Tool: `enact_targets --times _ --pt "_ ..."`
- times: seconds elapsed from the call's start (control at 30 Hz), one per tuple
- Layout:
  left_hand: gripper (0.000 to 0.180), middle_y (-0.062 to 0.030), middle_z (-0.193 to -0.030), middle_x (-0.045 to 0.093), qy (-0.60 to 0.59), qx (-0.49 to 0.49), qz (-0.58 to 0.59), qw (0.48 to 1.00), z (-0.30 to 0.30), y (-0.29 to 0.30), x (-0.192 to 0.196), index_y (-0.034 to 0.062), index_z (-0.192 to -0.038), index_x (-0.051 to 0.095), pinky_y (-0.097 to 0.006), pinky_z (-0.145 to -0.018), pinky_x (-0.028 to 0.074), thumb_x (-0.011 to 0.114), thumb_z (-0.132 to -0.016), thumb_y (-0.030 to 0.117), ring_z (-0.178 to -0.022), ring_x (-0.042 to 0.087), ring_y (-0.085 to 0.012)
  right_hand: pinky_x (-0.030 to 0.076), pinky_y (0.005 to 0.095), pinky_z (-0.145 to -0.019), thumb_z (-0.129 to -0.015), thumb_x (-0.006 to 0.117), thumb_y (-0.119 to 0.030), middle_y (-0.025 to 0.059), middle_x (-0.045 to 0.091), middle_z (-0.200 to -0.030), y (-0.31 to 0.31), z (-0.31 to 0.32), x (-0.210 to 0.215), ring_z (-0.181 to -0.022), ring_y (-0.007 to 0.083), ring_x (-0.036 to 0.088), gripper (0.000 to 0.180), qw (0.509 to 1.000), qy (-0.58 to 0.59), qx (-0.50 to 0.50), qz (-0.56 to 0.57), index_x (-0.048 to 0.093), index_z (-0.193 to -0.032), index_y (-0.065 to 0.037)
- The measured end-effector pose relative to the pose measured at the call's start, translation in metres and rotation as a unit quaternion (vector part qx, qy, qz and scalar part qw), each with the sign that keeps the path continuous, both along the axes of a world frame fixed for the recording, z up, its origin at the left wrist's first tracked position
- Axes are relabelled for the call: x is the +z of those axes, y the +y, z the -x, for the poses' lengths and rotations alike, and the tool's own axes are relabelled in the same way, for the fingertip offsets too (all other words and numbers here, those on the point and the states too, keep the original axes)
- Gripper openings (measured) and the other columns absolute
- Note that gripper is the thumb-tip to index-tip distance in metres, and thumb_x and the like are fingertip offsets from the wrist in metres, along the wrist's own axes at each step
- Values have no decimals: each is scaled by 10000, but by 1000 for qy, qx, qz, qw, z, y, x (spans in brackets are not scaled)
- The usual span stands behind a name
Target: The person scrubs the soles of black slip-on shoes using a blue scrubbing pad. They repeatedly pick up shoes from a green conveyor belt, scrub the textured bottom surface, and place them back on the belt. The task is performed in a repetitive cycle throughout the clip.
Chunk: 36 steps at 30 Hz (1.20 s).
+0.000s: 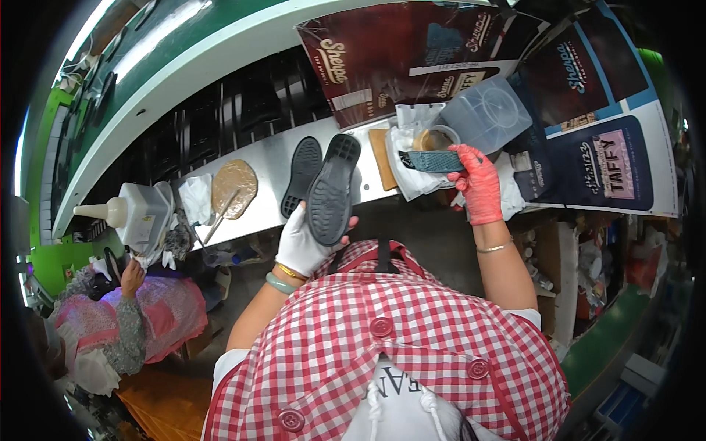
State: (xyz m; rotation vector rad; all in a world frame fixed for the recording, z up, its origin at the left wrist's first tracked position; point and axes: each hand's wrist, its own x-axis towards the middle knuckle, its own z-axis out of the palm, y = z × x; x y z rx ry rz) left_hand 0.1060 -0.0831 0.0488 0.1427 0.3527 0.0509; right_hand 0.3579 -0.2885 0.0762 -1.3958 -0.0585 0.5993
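My left hand (300, 248), in a white glove, is closed around the heel end of a black shoe sole (331, 195), with the ribbed tread facing up. A second black sole (300, 173) lies beside it on the white bench, partly covered by the held one. My right hand (482, 185), in a pinkish-red glove, pinches the end of a flat blue-grey textured strip (434, 161) with a black far end; its exact kind is unclear. Just beyond the strip is a small round cup (440, 138) with a brownish inside, standing by crumpled white sheeting (404, 140).
A translucent plastic tub (489, 114) leans behind the cup, before printed cardboard (401, 55). On the bench's left are a brown round lump (234, 189) with a stick and a white nozzled bottle (140, 213). Black items fill the conveyor (206, 117). A co-worker (132, 312) works at left.
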Motion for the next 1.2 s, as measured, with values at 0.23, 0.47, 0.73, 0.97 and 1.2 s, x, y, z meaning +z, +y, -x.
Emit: enact_targets --times 0.23,0.47,0.73,0.97,1.2 --pt "638 -228 -1260 481 -27 30 -42 998 -19 -9 47 65 -1317 410 -522 -875 476 539 -860 492 -1157 481 -410 441 164 -486 -940 518 -216 52 647 -836 51 80 87 -634 78 624 237 987 -46 128 -88 606 -1022 -11" --pt "597 -158 -1320 467 -58 52 -70 995 -20 -19 61 95 -1333 409 -518 -964 406 538 -874 454 -1196 477 -323 451 171 -512 -937 518 -206 42 638 -818 61 101 96 -636 70 611 232 985 -54 138 -94 616 -1042 -24" --pt "612 -151 -1359 422 -64 47 -104 991 -20 -25 64 81 -1360 366 -500 -989 396 535 -888 431 -1221 455 -313 457 188 -496 -924 539 -165 40 644 -826 66 103 91 -651 84 623 204 983 -136 77 -97 626 -1011 -3" --pt "744 -163 -1346 424 -47 9 -150 987 -19 -25 67 59 -1374 335 -485 -978 419 626 -819 458 -1227 435 -376 443 165 -493 -928 529 -158 34 649 -880 68 87 95 -640 75 619 187 985 -125 46 -111 608 -1024 -19" --pt "772 -169 -1321 438 -47 -12 -174 983 -17 -27 68 51 -1369 338 -471 -945 455 655 -795 459 -1198 462 -379 433 185 -475 -923 538 -178 35 640 -775 70 68 101 -621 81 623 189 985 -129 27 -110 625 -978 -20"
